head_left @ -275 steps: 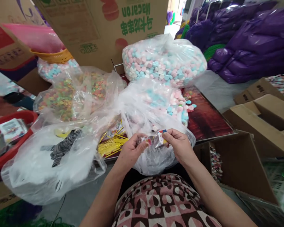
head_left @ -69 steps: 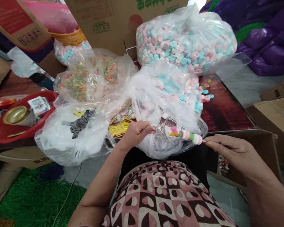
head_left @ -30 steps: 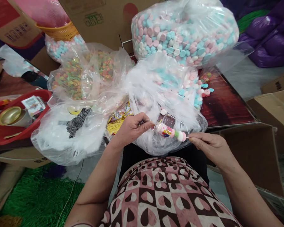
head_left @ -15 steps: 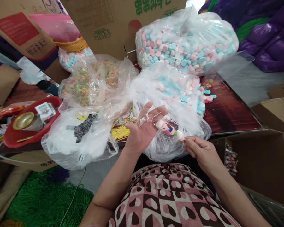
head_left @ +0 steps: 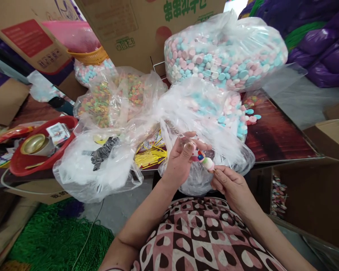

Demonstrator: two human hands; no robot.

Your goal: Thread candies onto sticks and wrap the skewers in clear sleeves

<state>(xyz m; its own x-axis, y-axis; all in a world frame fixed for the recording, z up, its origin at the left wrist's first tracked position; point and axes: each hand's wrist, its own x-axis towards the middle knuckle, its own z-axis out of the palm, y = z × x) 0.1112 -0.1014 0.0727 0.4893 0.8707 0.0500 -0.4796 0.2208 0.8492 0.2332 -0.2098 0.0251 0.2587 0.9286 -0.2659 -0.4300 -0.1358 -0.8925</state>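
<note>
A candy skewer (head_left: 205, 162) of pink, green and white pieces sits partly inside a small clear printed wrapper (head_left: 192, 148). My left hand (head_left: 180, 162) is closed round the wrapper and the skewer's far end. My right hand (head_left: 228, 184) pinches the stick at the near end. Both hands hover in front of an open clear bag of pink, blue and white candies (head_left: 214, 109), just above my lap.
A big tied candy bag (head_left: 226, 52) lies behind. A bag of multicoloured rings (head_left: 113, 98) and a white bag (head_left: 87, 165) lie left, yellow sticks (head_left: 151, 156) between them. A red basin (head_left: 34, 162) stands far left, an open cardboard box (head_left: 305, 199) right.
My right hand has pushed the skewer leftward into the wrapper, shortening the exposed part. My left hand opened flat half a second ago and has now closed round the wrapper again.
</note>
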